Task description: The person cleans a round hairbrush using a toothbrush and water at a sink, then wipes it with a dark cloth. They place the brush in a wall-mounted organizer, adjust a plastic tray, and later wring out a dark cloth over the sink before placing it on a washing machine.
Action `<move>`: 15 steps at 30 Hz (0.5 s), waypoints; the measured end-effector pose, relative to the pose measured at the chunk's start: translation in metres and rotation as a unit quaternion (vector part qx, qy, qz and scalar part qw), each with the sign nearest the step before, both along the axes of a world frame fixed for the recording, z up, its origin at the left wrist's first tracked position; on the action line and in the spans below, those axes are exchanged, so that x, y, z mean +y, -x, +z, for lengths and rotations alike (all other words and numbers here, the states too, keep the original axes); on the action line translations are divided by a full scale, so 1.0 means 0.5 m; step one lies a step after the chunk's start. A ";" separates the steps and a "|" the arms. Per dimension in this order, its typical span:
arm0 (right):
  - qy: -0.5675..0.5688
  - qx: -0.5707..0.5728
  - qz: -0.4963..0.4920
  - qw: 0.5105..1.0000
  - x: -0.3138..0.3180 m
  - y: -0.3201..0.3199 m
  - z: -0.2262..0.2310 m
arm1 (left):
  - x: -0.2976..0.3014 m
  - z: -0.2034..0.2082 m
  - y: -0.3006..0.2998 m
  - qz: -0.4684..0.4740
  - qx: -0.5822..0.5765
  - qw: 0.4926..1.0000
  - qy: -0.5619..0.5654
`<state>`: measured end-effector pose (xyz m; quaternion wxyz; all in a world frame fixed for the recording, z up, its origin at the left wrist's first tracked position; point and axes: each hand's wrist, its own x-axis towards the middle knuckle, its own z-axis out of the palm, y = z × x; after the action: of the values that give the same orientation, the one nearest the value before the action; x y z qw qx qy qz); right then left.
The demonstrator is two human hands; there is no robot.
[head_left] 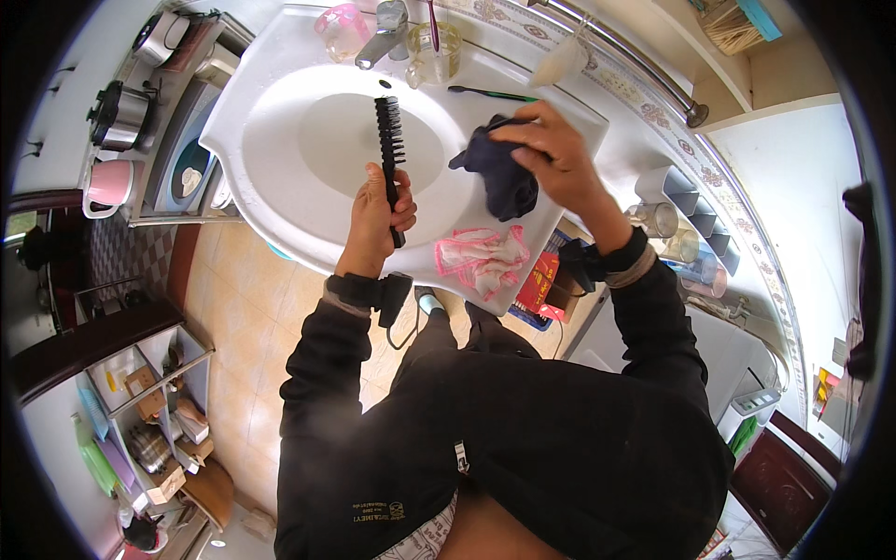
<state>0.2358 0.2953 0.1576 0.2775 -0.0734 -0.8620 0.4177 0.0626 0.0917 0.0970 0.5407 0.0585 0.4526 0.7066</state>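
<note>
My left hand (373, 222) is closed around the handle of a black hairbrush (388, 135), which points bristle end up over the white sink (273, 159). To the right, the fingers of my right hand (564, 161) pinch the upper part of a crumpled dark navy cloth (504, 177). That cloth lies on the sink's right-hand ledge. Just below it is a pink and white cloth (480, 261), spread near the front edge. Part of the dark cloth's top is hidden under my fingers.
Behind the basin are a faucet (383, 37), a pink cup (343, 30) and a clear cup (434, 58) holding a toothbrush. A dark toothbrush (490, 93) lies on the back ledge. Glass jars (656, 219) stand at the right; a pot (121, 114) sits far left.
</note>
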 end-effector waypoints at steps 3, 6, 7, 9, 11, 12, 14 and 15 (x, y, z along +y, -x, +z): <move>-0.057 -0.046 -0.035 0.997 0.022 -0.017 0.012 | -0.009 0.000 0.007 -0.002 -0.019 1.000 -0.014; -0.093 -0.182 -0.072 0.976 0.007 -0.014 -0.017 | -0.010 -0.006 0.012 -0.017 -0.006 1.000 0.004; -0.197 -0.198 -0.098 0.955 -0.006 -0.013 -0.030 | -0.009 -0.009 0.014 -0.016 0.012 1.000 0.019; -0.342 -0.290 -0.150 0.881 -0.040 -0.013 -0.051 | -0.010 -0.014 0.017 0.022 0.040 0.998 0.046; -0.322 -0.233 -0.151 0.905 -0.069 -0.003 -0.062 | -0.010 -0.019 0.011 0.095 0.058 0.991 0.071; -0.254 -0.211 -0.120 0.936 -0.086 0.005 -0.067 | -0.008 -0.021 0.005 0.125 0.060 0.988 0.075; -0.088 -0.185 -0.030 0.978 -0.133 0.031 -0.082 | 0.002 -0.025 -0.011 0.190 0.066 0.976 0.084; 0.003 -0.147 0.034 0.989 -0.164 0.049 -0.096 | 0.009 -0.027 -0.022 0.221 0.059 0.972 0.061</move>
<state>0.2112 0.2132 0.1095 0.1331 -0.1052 -0.8941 0.4144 0.0736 0.0960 0.0837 0.3460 -0.0339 0.5276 0.7751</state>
